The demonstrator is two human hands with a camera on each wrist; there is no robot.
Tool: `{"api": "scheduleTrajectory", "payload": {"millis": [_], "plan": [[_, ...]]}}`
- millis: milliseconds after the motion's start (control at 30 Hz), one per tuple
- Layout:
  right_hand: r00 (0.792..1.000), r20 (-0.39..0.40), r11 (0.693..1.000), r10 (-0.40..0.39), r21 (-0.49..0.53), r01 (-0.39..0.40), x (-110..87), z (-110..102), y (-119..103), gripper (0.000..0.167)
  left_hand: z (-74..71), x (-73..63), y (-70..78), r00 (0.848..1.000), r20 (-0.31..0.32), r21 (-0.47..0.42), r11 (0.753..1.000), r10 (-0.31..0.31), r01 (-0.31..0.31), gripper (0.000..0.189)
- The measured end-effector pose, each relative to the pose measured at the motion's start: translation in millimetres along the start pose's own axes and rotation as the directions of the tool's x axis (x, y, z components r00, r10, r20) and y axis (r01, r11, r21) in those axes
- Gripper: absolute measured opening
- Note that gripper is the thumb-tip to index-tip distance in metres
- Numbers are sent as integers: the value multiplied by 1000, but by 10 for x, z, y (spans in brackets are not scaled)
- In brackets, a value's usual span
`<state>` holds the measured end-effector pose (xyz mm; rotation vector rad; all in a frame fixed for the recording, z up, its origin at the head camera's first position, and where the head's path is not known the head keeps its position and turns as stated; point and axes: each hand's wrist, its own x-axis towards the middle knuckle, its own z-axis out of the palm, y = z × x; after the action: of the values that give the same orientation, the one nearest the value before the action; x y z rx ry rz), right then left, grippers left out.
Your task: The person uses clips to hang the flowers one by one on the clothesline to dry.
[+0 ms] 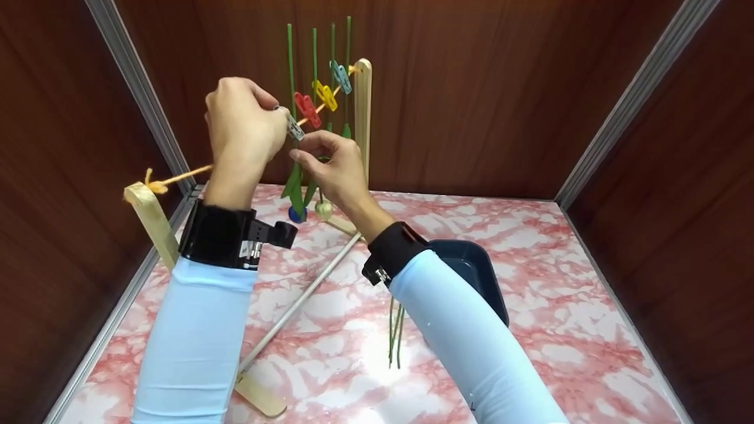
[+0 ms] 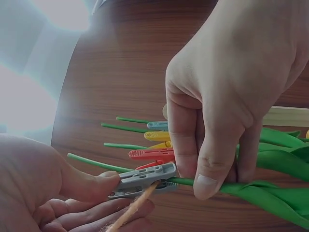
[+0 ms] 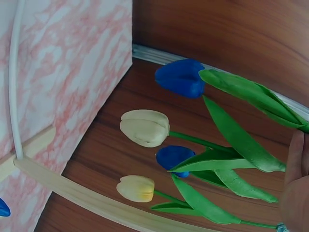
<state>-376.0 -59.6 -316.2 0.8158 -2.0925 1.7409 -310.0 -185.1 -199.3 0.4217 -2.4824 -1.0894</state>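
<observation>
My left hand (image 1: 244, 121) pinches a grey clothespin (image 2: 140, 181) between thumb and fingers, where it sits on an orange string (image 1: 194, 172). A green tulip stem runs through this clothespin. Just below it, my right hand (image 1: 336, 162) pinches that stem between thumb and fingertips. The artificial blue tulip (image 3: 181, 77) hangs head down, its bloom under the right hand. Farther along the string, red (image 1: 307, 110), yellow (image 1: 325, 96) and light blue (image 1: 340, 77) clothespins hold other upside-down tulips, with cream (image 3: 145, 128) and blue (image 3: 175, 161) blooms.
Wooden posts stand at the back (image 1: 363, 106) and front left (image 1: 154, 221), bearing the string. A white rod (image 1: 300, 303) joins their feet. Partly behind my right forearm are a dark blue tray (image 1: 471, 253) and loose green stems (image 1: 394, 335). Brown walls enclose the marbled tabletop (image 1: 548, 282).
</observation>
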Motion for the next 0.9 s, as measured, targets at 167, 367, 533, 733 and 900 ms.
{"api": "scheduleTrajectory", "payload": {"millis": [167,367,533,733,900], "plan": [[1000,5,1000,-8,-9,8,-2,14,-6,14,-16,-24,8,1000,13,12,1000,-6,6,24],[1000,-6,1000,-19,-14,18,-17,7,18,15,-22,-70,29,999,49,54,999,0,-2,32],[1000,-3,1000,-15,-17,15,-30,2,31,16,-21,-99,47,998,66,107,994,12,-19,35],[1000,0,1000,-3,-18,3,-43,-21,33,17,-13,-110,81,998,49,130,991,32,-38,41],[1000,11,1000,5,-21,-5,-63,-36,42,20,-31,-99,112,999,35,151,988,32,-37,44]]}}
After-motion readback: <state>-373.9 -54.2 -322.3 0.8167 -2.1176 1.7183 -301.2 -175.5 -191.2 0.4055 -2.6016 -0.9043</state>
